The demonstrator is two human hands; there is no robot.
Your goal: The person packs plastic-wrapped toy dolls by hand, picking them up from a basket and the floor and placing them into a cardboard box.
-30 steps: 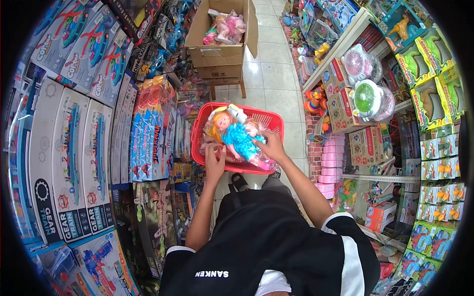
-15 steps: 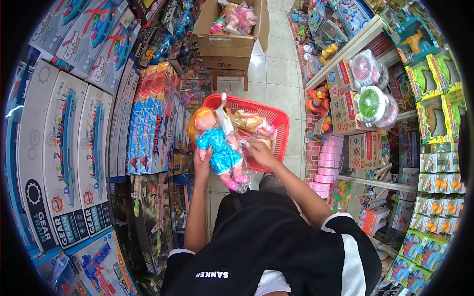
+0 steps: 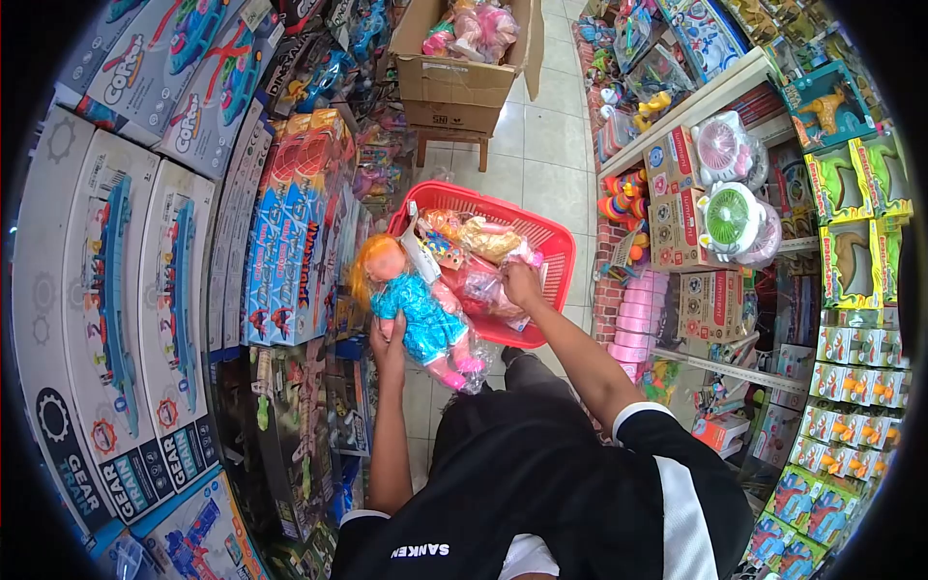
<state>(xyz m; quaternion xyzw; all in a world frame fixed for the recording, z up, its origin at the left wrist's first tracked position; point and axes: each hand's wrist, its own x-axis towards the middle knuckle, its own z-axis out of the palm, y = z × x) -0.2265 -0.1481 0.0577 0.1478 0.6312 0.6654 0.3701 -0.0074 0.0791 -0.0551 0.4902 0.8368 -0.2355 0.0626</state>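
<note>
Left hand point(image 3: 390, 335) grips a plastic-wrapped doll point(image 3: 411, 309); right hand point(image 3: 522, 285) clutches crinkly bagged dolls point(image 3: 483, 261) in red lattice basket point(image 3: 551, 242)

Toy shop: boxed toys point(image 3: 145, 290) stacked along aisle, stocked shelves point(image 3: 735, 87).

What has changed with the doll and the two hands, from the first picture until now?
The left hand lifted the doll in the blue dress out of the red basket and carried it left, toward the shelf of boxes. The right hand let go of it and now grips another bagged doll in the basket. The basket and the cardboard box stayed in place.
</note>
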